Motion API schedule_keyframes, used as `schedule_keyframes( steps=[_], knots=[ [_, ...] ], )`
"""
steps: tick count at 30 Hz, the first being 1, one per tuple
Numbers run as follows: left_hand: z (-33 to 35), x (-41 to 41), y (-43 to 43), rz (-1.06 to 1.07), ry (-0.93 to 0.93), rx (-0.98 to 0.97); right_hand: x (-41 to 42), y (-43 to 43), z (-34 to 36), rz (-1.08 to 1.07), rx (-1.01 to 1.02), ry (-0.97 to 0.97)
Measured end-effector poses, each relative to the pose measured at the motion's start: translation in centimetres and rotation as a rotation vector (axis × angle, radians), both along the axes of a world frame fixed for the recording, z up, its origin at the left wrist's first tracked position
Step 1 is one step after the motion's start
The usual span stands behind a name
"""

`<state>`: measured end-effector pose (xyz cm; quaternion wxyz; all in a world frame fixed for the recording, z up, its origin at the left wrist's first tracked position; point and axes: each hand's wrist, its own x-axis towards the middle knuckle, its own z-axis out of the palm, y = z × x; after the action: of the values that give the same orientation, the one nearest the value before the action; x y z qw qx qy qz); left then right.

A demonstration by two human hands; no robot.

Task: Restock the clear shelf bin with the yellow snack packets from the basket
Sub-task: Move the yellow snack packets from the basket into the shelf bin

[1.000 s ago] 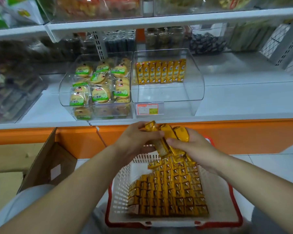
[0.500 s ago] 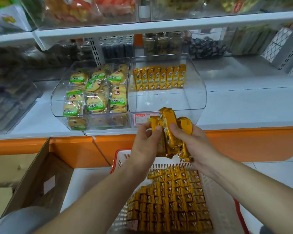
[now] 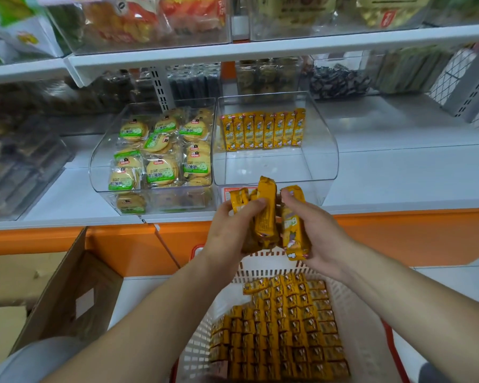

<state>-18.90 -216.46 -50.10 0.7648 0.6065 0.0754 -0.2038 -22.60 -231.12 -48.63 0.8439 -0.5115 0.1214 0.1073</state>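
Your left hand [image 3: 231, 230] and right hand [image 3: 320, 233] clamp uneven packets [image 3: 266, 205] before the front edge of the bin [image 3: 328, 161]; any slack could drop some.

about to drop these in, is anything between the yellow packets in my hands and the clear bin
Only the clear plastic shelf bin's own low front wall: the yellow snack packets are held just before it. Nothing else visible blocks the opening.

Glossy foil-like yellow snack packets [image 3: 266, 214], transparent smooth plastic bin [image 3: 329, 161], white perforated plastic basket [image 3: 354, 308], matt brown cardboard box [image 3: 75, 297].
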Motion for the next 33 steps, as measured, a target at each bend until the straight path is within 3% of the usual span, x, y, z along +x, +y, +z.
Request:
schedule_keyframes(
  steps=[9,18,23,29,33],
  knots=[
    [1.7,0.6,2.2,-0.019,-0.083,0.036,0.0,-0.5,1.9,0.007,0.016,0.001],
    [5.5,3.9,6.8,-0.008,-0.343,0.168,5.7,-1.6,5.2,-0.078,-0.400,-0.220],
    [6.2,6.0,8.6,0.055,-0.389,0.166,11.8,-1.1,6.2,0.023,-0.409,-0.131],
    [5.4,8.0,9.8,0.147,-0.349,0.183,16.4,-1.6,5.4,0.134,-0.161,-0.028],
    [4.6,8.9,10.3,0.175,-0.337,0.170,18.4,-2.1,4.4,0.172,-0.287,-0.103]
  ],
)
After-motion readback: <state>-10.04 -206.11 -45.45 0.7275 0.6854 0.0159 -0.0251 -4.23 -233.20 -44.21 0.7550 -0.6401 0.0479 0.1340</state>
